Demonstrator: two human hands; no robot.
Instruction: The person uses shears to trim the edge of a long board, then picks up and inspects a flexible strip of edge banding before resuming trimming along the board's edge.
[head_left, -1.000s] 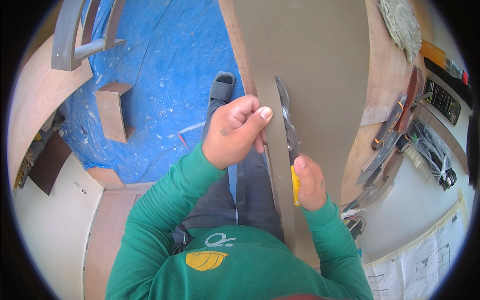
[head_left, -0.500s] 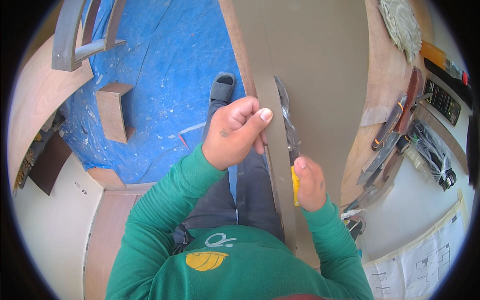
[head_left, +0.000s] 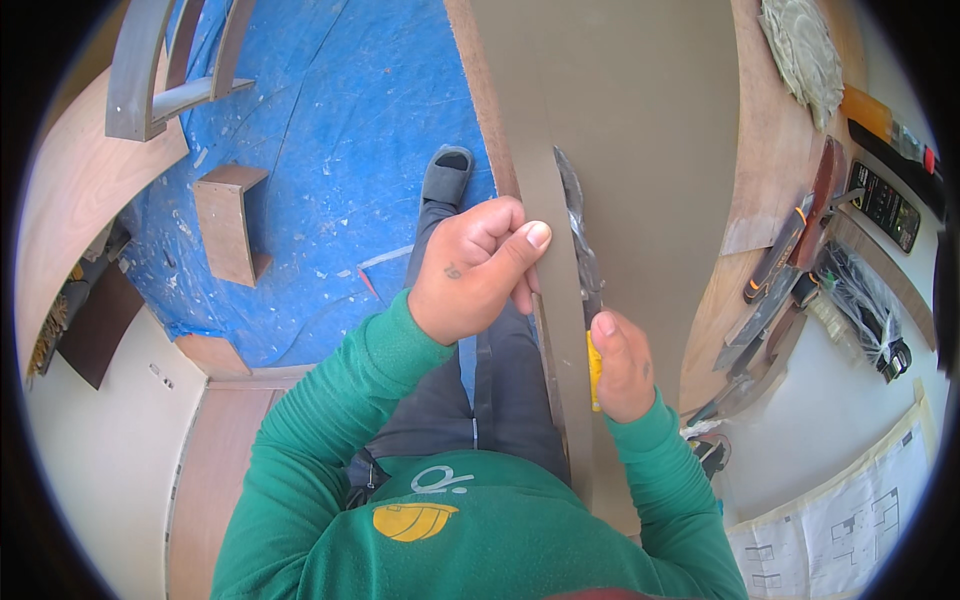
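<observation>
A long grey-brown sheet (head_left: 650,120) runs away from me on the right of my legs, with a narrow strip (head_left: 540,190) along its left edge. My left hand (head_left: 480,265) is closed, pinching that strip between thumb and fingers. My right hand (head_left: 625,365) is wrapped round the yellow handle (head_left: 595,370) of a tool with a long, pointed dark metal blade (head_left: 578,215). The blade lies along the line between strip and sheet, its tip facing away from me. Its exact kind I cannot make out, since my hand covers much of the handle.
Blue sheeting (head_left: 340,110) covers the floor at left, with a small wooden box frame (head_left: 228,225) and a curved frame (head_left: 135,75) on it. At right lie several hand tools (head_left: 775,260), a phone-like device (head_left: 884,204), a crumpled cloth (head_left: 800,60) and a paper drawing (head_left: 830,535).
Both hands and the tool stay almost in place; the left hand and strip sit very slightly further right in the picture. Both grips are unchanged.
</observation>
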